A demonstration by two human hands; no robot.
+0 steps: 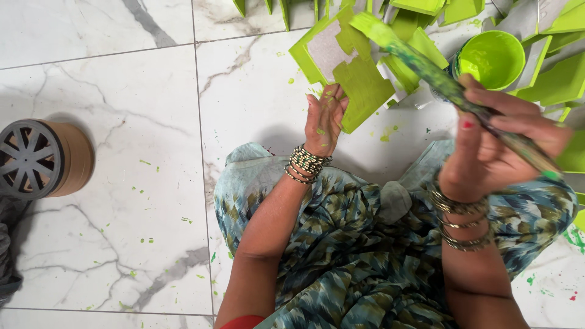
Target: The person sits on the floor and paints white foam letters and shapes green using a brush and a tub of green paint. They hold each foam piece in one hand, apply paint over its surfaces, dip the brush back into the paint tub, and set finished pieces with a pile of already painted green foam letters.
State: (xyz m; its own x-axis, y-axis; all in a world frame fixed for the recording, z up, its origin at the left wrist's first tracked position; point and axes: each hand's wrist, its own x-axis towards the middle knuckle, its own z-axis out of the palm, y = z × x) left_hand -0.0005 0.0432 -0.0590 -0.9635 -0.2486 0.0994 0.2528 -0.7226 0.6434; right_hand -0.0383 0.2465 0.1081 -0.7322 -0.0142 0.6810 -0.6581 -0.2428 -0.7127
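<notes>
Nearest the camera, the person sits on the marble floor (109, 244), lap covered by a patterned blue-green garment (347, 256). Both forearms rise from it, each wrist ringed with stacked bangles (306, 163).

The left hand (326, 119) is raised with the palm turned inward, its grip closed on the lower edge of a stepped cardboard piece (344, 64). The fingers sit behind the piece and the thumb side presses its near edge. That piece is tilted up off the floor, mostly coated in bright green paint, with one grey unpainted patch on its upper left face.

The right hand (499, 143) is curled tight around the handle of a paintbrush (439, 76), thumb and fingers wrapped fully about it. The brush slants up and to the left, its handle smeared with paint, and its green-loaded bristles lie against the top of the cardboard piece.

Just beyond the right hand stands an open paint tin (490, 58) filled with the same green. Around and behind it, more green-painted pieces (548, 79) lie crowded along the far edge. Green flecks dot the tiles. Well apart at the left sits a brown cylindrical object (46, 159) with a dark spoked end.
</notes>
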